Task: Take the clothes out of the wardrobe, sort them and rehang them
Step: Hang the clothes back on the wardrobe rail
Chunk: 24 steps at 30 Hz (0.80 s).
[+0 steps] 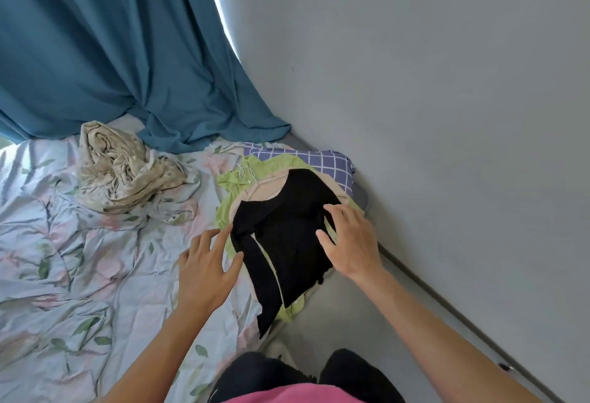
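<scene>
On bed [79, 259], nr wall corner, black long-sleeve top [287, 233] is lying atop beige and green garment [277, 166] pile. Left hand [204, 268] is hovering w/ wide grip at sleeve; right hand [351, 243], fingers spread, is touching top.

Both bare forearms reach in from 6 o'clock, angling toward 12; left hand [204, 270] palm down, fingers spread and straight, tips pointing toward 1 o'clock, thumb out toward 3; right hand [349, 243] palm down at 2 o'clock from left one, fingers loosely fanned toward 11 o'clock, slightly bent, gripping nothing; hands near each other, apart, not touching; right forearm runs long diagonal from 5 o'clock corner; left forearm rises from bottom centre.
</scene>
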### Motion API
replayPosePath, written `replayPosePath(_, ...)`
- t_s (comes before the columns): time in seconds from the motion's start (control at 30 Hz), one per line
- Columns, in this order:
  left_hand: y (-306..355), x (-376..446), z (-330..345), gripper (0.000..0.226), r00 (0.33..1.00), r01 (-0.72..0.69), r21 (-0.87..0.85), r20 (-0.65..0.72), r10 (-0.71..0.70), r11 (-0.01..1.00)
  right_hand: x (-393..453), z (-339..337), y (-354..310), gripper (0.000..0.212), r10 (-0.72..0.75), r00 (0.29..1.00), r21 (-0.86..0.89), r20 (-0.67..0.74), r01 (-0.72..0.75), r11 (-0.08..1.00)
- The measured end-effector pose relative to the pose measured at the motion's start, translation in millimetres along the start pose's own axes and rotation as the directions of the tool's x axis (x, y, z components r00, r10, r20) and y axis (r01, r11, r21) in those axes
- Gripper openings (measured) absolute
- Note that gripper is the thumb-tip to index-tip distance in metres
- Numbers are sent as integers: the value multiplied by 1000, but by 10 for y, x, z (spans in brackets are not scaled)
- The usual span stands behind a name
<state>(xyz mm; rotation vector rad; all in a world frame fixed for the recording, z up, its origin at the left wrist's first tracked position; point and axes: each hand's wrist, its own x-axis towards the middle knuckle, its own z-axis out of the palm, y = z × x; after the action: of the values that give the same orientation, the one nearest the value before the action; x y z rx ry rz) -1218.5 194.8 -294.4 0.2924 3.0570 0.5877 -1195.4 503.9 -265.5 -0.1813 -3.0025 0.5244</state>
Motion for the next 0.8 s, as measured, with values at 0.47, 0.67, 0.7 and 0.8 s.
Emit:
replayPosePath(0.47,-79,1774,1584,65,945,297,29,134,-298,954,2701,1515,966,56,-205,911,-31,359,231,972)
replayPosePath(0.67,-580,2468,2801,53,886,453,-59,138,-442,890,3703,2811,1574,52,-291,875,-41,387,332,943)
replayPosePath(0.7,-686,2569,3014,53,881,461,-72,155,-447,885,3814,3027,1667,52,-299,867,-47,398,344,938)
replayPosePath(0.8,-995,2887,3566,52,855,511,-124,181,-487,851,4085,3567,1882,55,-334,845,-91,417,405,910)
